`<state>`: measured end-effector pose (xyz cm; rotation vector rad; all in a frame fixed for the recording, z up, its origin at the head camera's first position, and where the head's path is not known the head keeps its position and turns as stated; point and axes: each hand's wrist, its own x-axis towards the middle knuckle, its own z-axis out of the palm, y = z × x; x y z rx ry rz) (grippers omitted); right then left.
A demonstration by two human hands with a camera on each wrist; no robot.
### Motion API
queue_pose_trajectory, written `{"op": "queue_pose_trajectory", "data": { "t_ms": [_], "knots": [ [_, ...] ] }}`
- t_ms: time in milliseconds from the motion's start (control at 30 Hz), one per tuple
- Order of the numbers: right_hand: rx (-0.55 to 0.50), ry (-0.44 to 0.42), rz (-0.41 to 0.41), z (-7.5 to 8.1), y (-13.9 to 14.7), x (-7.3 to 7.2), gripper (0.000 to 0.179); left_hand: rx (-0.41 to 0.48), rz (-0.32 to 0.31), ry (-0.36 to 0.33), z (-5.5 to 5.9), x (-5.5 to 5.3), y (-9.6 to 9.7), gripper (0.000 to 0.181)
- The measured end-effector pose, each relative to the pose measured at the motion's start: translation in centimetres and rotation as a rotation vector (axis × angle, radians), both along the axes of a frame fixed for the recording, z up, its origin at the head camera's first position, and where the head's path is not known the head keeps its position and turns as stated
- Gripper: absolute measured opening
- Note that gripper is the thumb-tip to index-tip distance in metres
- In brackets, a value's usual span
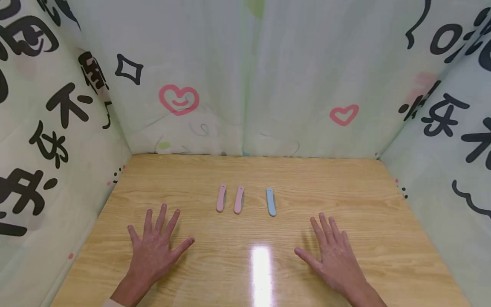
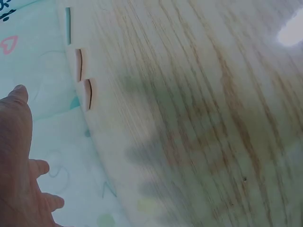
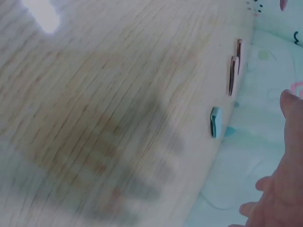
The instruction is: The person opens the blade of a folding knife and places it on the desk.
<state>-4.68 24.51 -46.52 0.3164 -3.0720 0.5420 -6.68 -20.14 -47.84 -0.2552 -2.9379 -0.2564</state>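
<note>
Three slim, slightly curved pieces with a small hole at the far end lie in a row on the wooden table. Two are pink, a left one (image 1: 221,198) and a middle one (image 1: 239,200); the right one is a light blue piece (image 1: 271,202). My left hand (image 1: 153,251) is spread palm down to the left of the pink pair, touching none of them. To the right of the blue piece, my right hand (image 1: 335,256) has its fingers stretched out and holds nothing. Both wrist views show the pieces beyond the thumbs, with dark slots along their sides.
The wooden table (image 1: 207,268) has a bright light reflection (image 1: 261,273) near its front middle. A pale curtain (image 1: 284,85) with drawn hearts closes off the back, and cloth sides with black writing stand at left (image 1: 23,256) and right (image 1: 441,179).
</note>
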Motion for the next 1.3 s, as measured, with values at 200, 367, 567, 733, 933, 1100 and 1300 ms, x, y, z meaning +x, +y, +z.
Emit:
{"op": "queue_pose_trajectory", "data": {
  "t_ms": [200, 367, 567, 733, 933, 1100, 1300],
  "knots": [
    [-0.021, 0.013, 0.017, -0.1, -0.9, -0.1, 0.093, -0.001, -0.002, -0.016, 0.0, -0.2, 0.1, 0.090],
    [-0.022, 0.028, 0.034, -0.1, -1.5, -0.3, 0.091, 0.047, -0.016, -0.051, -0.1, -0.7, 0.6, 0.088],
    [-0.008, 0.099, 0.075, -0.2, -2.4, -0.4, 0.083, 0.140, -0.096, -0.025, -0.4, -2.1, 1.4, 0.075],
    [-0.003, 0.160, 0.092, -0.4, -3.1, -0.5, 0.075, 0.188, -0.105, -0.028, -0.7, -3.7, 2.0, 0.076],
    [-0.019, 0.292, 0.124, -1.0, -3.6, -0.8, 0.057, 0.288, -0.030, -0.091, -1.0, -4.9, 2.8, 0.083],
    [-0.049, 0.364, 0.174, -1.8, -4.0, -0.9, 0.047, 0.381, -0.071, -0.103, -1.6, -6.4, 3.5, 0.080],
    [-0.113, 0.420, 0.223, -2.1, -4.6, -1.0, 0.038, 0.568, -0.193, -0.224, -2.1, -9.3, 3.7, 0.092]
  ]
}}
